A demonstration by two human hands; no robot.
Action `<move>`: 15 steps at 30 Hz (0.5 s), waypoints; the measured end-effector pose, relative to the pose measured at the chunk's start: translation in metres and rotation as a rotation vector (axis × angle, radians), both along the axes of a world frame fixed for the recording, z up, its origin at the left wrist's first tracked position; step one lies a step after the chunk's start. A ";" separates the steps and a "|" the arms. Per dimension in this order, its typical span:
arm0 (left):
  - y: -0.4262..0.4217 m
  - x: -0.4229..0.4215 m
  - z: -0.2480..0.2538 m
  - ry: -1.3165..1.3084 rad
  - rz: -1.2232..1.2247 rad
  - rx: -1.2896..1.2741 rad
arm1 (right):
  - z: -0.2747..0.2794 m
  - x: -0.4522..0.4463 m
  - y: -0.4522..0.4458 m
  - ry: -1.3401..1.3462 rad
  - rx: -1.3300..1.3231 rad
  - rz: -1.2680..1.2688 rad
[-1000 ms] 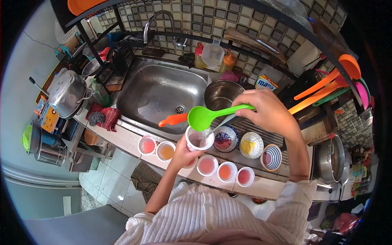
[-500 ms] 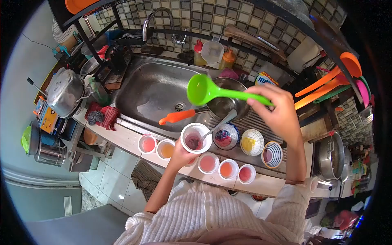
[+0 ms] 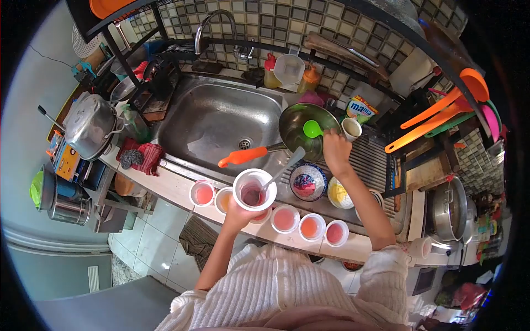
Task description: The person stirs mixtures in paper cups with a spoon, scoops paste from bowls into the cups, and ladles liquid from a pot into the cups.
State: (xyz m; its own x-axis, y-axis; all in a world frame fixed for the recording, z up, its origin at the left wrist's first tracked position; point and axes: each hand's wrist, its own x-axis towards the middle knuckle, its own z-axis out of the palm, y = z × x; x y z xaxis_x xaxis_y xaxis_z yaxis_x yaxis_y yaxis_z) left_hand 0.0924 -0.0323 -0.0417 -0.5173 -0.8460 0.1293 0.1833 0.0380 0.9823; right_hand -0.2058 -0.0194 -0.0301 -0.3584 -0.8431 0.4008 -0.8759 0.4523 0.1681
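My left hand (image 3: 236, 217) is wrapped round a white plastic cup (image 3: 237, 186) with reddish-purple contents. A spoon (image 3: 288, 164) leans out of that cup. My right hand (image 3: 337, 150) grips a green ladle (image 3: 312, 129), its bowl lowered inside a saucepan (image 3: 287, 115). The pan rests at the sink's right side, its orange handle (image 3: 243, 157) pointing left. Below my right hand sit a patterned bowl (image 3: 307, 190) with pink and purple contents and a bowl (image 3: 339, 194) with yellow contents. My forearm mostly hides a striped bowl. The pan's contents are hard to make out.
Along the counter edge stand several small cups (image 3: 285, 219) of pink and orange contents. Left of the pan is a steel sink (image 3: 215, 110). A white cup (image 3: 351, 128) and a green packet (image 3: 361, 108) stand behind my right hand. Orange utensils (image 3: 436, 113) hang at right.
My right hand has brought the green ladle down from above into the saucepan. The cup in my left hand has shifted slightly left, and the pan appears tilted.
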 end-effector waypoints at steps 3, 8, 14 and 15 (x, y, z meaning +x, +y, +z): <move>-0.003 0.001 -0.002 -0.003 0.001 -0.025 | -0.012 -0.006 0.000 -0.112 0.032 -0.017; -0.005 0.003 0.000 -0.035 -0.011 -0.012 | 0.004 -0.004 0.002 -0.592 0.237 0.008; -0.007 0.002 -0.004 -0.032 -0.015 -0.036 | 0.021 -0.015 0.007 -0.782 0.175 0.129; -0.007 0.001 -0.004 -0.032 -0.016 -0.036 | 0.024 -0.017 0.007 -0.782 0.174 0.127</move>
State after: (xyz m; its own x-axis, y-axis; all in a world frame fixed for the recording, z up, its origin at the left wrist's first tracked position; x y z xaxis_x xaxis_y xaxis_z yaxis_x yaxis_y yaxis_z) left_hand 0.0934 -0.0396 -0.0458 -0.5352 -0.8326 0.1429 0.1530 0.0708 0.9857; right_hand -0.2228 -0.0119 -0.0057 -0.3779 -0.9235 -0.0663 -0.8122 0.3650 -0.4550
